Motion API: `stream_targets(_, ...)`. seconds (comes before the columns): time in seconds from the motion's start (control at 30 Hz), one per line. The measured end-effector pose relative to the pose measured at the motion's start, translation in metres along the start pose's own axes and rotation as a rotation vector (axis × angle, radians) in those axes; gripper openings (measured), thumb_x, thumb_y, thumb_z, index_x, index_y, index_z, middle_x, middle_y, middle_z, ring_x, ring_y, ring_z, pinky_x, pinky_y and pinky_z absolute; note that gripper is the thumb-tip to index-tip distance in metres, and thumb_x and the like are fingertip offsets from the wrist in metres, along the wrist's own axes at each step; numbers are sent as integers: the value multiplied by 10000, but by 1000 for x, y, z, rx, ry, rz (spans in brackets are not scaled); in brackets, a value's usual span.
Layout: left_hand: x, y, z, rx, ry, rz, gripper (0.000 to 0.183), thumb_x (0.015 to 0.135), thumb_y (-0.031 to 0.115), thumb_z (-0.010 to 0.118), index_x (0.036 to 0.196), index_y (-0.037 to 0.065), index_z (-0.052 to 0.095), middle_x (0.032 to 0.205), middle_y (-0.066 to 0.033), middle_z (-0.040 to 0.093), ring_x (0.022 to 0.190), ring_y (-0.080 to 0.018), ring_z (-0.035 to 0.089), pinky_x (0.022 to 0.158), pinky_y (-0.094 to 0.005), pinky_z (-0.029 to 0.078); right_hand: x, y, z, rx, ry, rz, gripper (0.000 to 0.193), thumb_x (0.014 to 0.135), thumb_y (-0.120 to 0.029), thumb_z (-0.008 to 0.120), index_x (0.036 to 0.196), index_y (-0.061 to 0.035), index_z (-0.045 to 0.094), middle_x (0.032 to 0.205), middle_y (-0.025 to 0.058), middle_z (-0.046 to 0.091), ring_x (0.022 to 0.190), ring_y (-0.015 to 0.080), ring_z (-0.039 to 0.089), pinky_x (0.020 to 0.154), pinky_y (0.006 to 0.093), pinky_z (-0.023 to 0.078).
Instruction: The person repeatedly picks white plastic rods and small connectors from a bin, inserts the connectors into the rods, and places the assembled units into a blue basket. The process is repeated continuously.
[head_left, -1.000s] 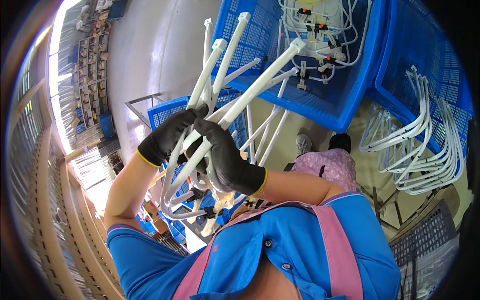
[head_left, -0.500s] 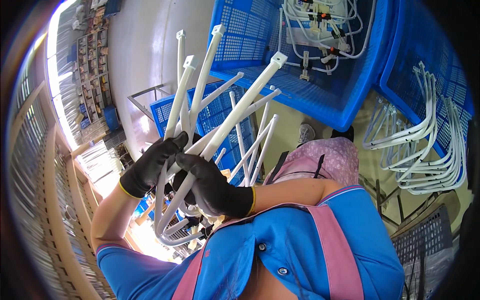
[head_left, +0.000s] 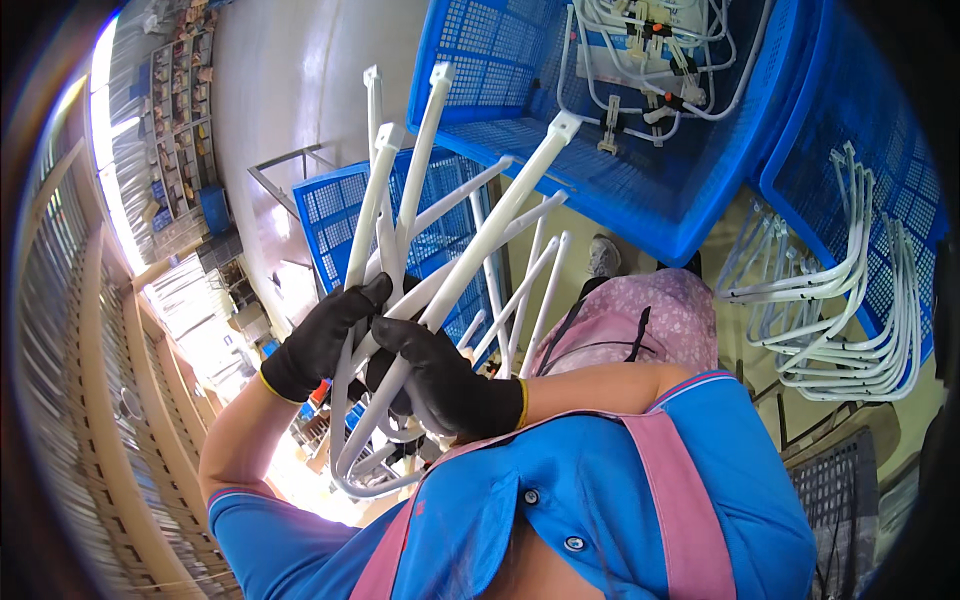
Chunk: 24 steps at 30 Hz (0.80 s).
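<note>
White tubes (head_left: pixel 497 222), fanning toward twelve and one o'clock, are clasped in the gloved left hand (head_left: pixel 325 342) and right hand (head_left: pixel 440 375), seemingly a bundle-holding step whose next move calls for firm, matched grips.

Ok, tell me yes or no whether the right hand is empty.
No, the gloved right hand is closed around a white tube.

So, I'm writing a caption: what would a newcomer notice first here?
The white tubes fanning up near centre, gripped by the gloved left hand and right hand. Then the blue crate at the top, holding white frames with orange fittings, and the bent white frames at the right.
</note>
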<state>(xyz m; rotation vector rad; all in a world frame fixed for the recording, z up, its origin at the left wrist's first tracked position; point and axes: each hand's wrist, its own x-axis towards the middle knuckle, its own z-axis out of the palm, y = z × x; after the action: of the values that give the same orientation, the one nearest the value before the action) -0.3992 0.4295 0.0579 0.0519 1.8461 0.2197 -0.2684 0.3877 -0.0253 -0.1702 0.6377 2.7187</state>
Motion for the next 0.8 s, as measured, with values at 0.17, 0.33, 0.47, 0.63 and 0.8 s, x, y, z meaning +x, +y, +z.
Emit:
stream_targets(0.17,14,9,17,203,-90,109,318,943,298,540,1153,60,546,934,-66,641,777,-109,618,703,-251,515,-8,-26,0,-82,100,-5,300,892,-409,556,908,-113,512,638,32,552,501,118,535,434,248,415)
stream_targets(0.33,74,21,41,222,-192,193,317,952,319,510,1142,68,544,928,-88,658,701,-145,661,613,-311,569,-6,-68,-25,-12,188,-173,281,934,-398,491,861,-129,526,603,10,534,446,120,498,405,238,384)
stream_targets(0.47,170,48,76,226,-385,20,327,965,341,470,1142,84,567,946,-53,654,738,-134,636,660,-266,537,17,-134,-88,-108,193,-294,214,918,-373,498,873,-165,511,673,1,527,627,103,546,534,238,428)
stream_targets(0.63,283,93,116,412,-247,245,323,970,338,484,1155,94,586,989,-64,618,910,-128,544,851,-305,451,57,-252,-195,-167,465,-765,213,873,-298,547,797,-99,539,584,20,503,477,141,479,487,275,398)
stream_targets(0.8,303,86,152,531,-349,929,491,933,338,559,1285,3,491,1134,-151,607,1003,-263,564,934,-348,436,60,-281,-262,-427,701,-767,209,860,-238,545,799,-44,593,635,64,546,526,176,512,507,292,409)
